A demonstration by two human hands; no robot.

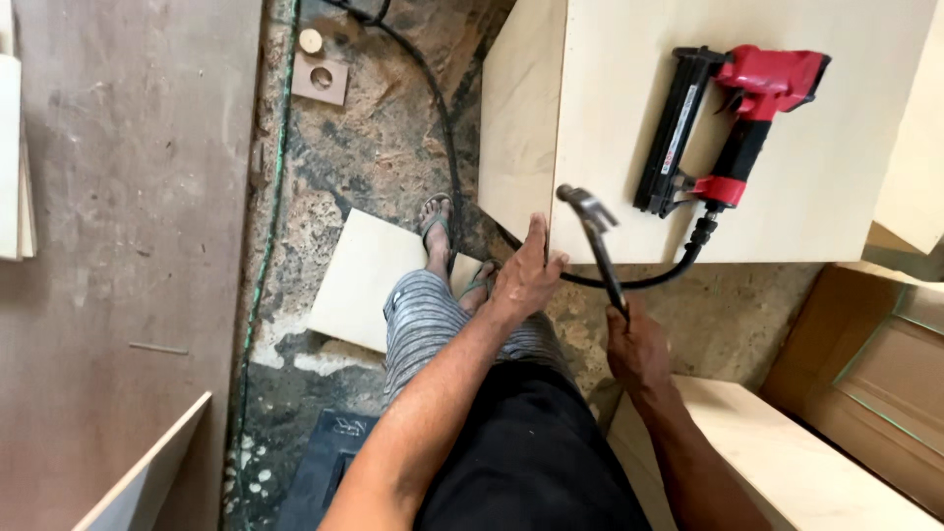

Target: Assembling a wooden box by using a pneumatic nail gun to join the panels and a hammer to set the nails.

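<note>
The right hand [637, 346] is wrapped tight around the lower end of a hammer [596, 246], whose dark handle runs up and slightly left from the fist to the metal head. The head sits just at the near corner of the pale plywood box [747, 128], its face turned toward the box edge. So the hammer's long axis is steep in the picture, tilted a little leftward at the top, pointing from the person's lap toward that corner.

The left hand [526, 275] lies flat with fingers spread narrow, pressed against the corner of the box, holding nothing and only bracing the panel edge. Its fingertips are just beside the hammer head, and that is the main risk: a blow that lands off the mark, or glances off the edge, could catch those fingers. A hard strike near the thin edge could also dent or split the ply.

The red and black nail gun [733, 123] rests on top of the box, its black air hose [629, 280] looping down past the corner right under the hammer (close enough to be struck or snagged on a swing). Jarring the box might also walk the gun toward the edge. The person's sandalled feet [454, 251] stand on the rough stone floor [374, 157] below that corner, where anything dropped would land.
</note>
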